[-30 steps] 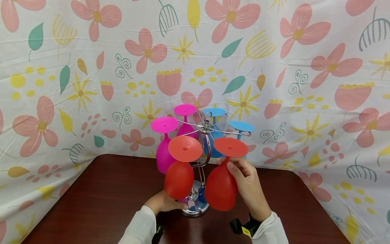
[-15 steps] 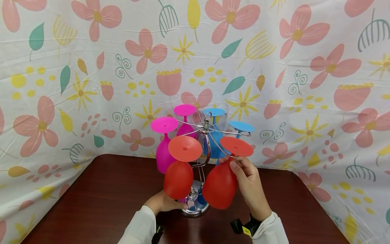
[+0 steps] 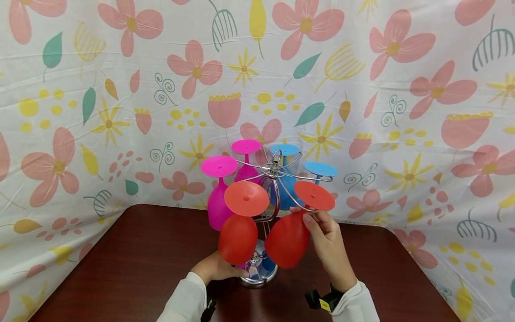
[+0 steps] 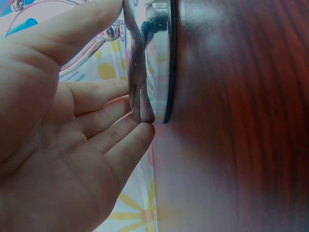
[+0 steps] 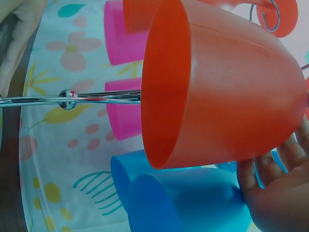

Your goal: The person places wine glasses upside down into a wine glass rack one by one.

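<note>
A chrome wire glass rack (image 3: 274, 169) stands on the table, hung with upside-down plastic goblets. My right hand (image 3: 331, 243) pinches the stem of a red goblet (image 3: 286, 241), just under its foot. That goblet tilts, bowl to the left, its foot overlapping the rack's front right wire loop in the head view. In the right wrist view its orange-red bowl (image 5: 231, 92) fills the middle, mouth facing left. My left hand (image 3: 217, 267) holds the rack's round chrome base (image 3: 261, 281), fingertips at its rim in the left wrist view. Another red goblet (image 3: 238, 239) hangs at the front left.
Two magenta goblets (image 3: 219, 205) hang on the rack's left side, and two blue goblets (image 3: 284, 190) at the back right. The dark wooden table (image 3: 161, 250) extends to both sides. Behind it hangs a flower-patterned cloth (image 3: 120, 89).
The right hand's red goblet has shifted its foot to the right and swung its bowl left, so it tilts more; the wire loop now shows at its foot. The left hand stays on the base.
</note>
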